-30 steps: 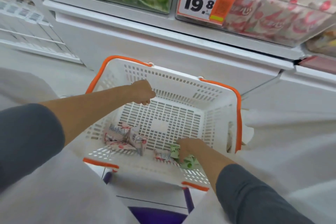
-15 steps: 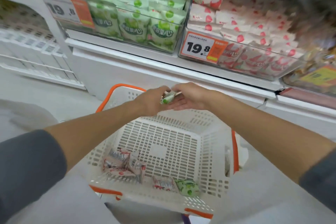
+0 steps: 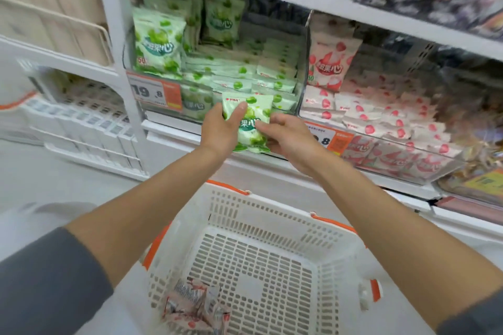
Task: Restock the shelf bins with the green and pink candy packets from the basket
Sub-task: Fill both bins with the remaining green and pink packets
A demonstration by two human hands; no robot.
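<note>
**Green packet poised short of a crowded bin**

Both hands hold one glossy green plastic candy packet (image 3: 251, 128). The left hand (image 3: 219, 132) grips its left side and the right hand (image 3: 290, 137) pinches its right edge. The packet hangs just before the shelf's front edge, at the clear plastic bin of green packets (image 3: 304, 57), not yet inside. That bin looks nearly full, so a loosely laid packet may slide back over the front wall and drop. Drifting right would misfile it in the neighbouring bin of pink packets (image 3: 381, 151). Crumpled pink candy packets (image 3: 193, 307) wait in the white slotted basket (image 3: 272, 215).
</note>
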